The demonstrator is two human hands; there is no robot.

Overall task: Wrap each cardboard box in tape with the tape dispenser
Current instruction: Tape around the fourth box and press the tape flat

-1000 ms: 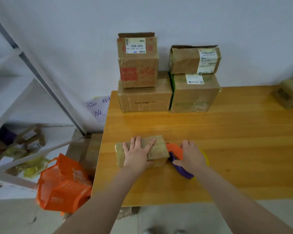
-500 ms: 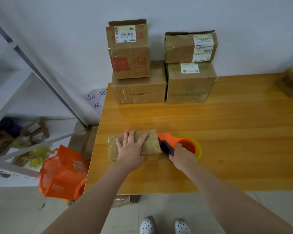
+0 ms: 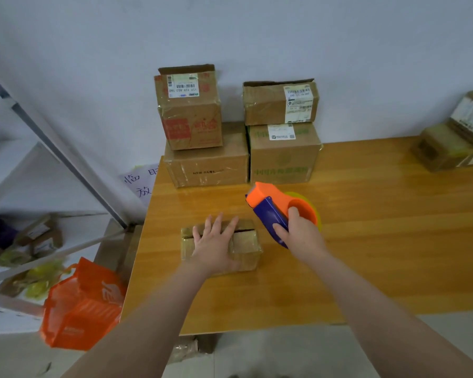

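A small flat cardboard box [image 3: 245, 248] lies near the left front of the wooden table [image 3: 366, 255]. My left hand [image 3: 215, 244] presses flat on its top with fingers spread. My right hand [image 3: 301, 236] grips the purple handle of an orange tape dispenser [image 3: 273, 203], held in the air just right of the box and behind it, with its orange nose pointing up and left. A yellowish tape roll shows behind the dispenser.
Four cardboard boxes [image 3: 208, 170] are stacked in two pairs against the back wall. More boxes [image 3: 448, 143] sit at the table's far right. An orange bag [image 3: 79, 306] and a metal shelf frame [image 3: 66, 159] stand left of the table.
My right hand has lifted the tape dispenser off the box's right end, up and away from it. My left hand stays pressed on the box.
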